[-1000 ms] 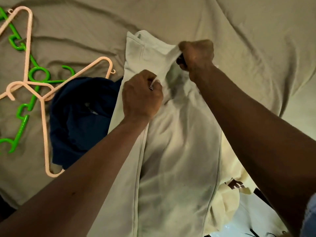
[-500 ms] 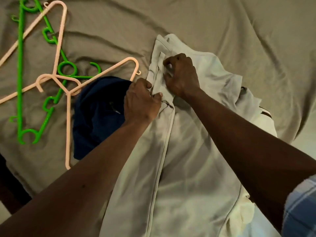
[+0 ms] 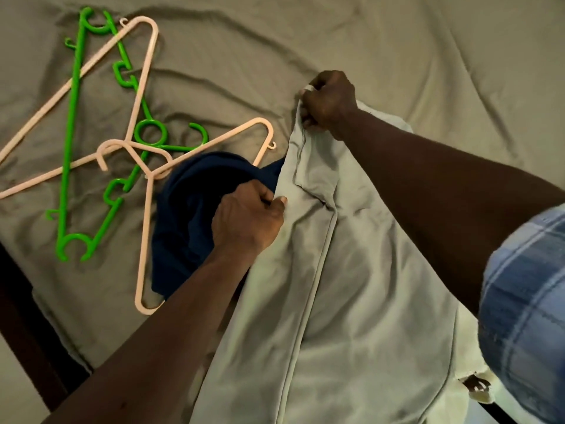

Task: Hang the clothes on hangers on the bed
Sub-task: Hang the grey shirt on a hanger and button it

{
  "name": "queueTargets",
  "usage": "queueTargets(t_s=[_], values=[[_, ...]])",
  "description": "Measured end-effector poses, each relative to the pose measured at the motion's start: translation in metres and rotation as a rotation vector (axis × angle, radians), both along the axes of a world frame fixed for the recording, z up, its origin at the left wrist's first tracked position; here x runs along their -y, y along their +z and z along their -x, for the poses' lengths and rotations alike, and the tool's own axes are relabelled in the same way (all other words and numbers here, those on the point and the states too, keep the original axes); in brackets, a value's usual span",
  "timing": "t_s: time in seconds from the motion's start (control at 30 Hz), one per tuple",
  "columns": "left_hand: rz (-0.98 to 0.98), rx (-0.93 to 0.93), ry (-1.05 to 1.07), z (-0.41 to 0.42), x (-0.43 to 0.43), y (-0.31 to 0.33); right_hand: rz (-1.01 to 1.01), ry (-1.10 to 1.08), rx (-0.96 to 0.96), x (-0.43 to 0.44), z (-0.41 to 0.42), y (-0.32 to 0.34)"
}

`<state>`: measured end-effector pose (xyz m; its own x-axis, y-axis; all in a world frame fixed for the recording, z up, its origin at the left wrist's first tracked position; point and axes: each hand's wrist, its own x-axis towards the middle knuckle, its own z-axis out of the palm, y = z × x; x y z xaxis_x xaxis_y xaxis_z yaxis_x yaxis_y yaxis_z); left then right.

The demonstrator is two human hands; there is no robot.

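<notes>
Right hand [image 3: 328, 105] apparently farther up pale garment [image 3: 351, 270]

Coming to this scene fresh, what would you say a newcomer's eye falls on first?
In the middle, the right hand grips the top edge of a pale grey garment and the left hand pinches its side edge lower down. To the left, a bright green hanger and two pink hangers lie crossed on the bed sheet, with a dark blue garment over the nearer one.

The left hand [image 3: 247, 218] hides part of the navy garment [image 3: 186, 215]; the grey garment [image 3: 351, 286] is cut off below.
</notes>
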<state>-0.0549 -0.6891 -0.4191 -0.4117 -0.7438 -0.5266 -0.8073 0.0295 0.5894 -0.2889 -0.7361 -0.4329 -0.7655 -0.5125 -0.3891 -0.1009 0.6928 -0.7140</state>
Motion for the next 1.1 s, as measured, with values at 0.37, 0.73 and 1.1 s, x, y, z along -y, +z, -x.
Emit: queueTargets(t_s=[0.37,0.73,1.1], values=[[-0.103,-0.127,0.036,-0.021,-0.003,-0.005,0.036,0.217,-0.266,-0.036,-0.014,0.005],[0.433,-0.182,-0.377,-0.062,-0.088,0.012,-0.335,0.638,-0.504,-0.196,-0.121,0.017],[0.376,-0.278,-0.504,-0.077,-0.168,0.04,-0.315,-0.347,-0.355,-0.323,-0.151,0.082]])
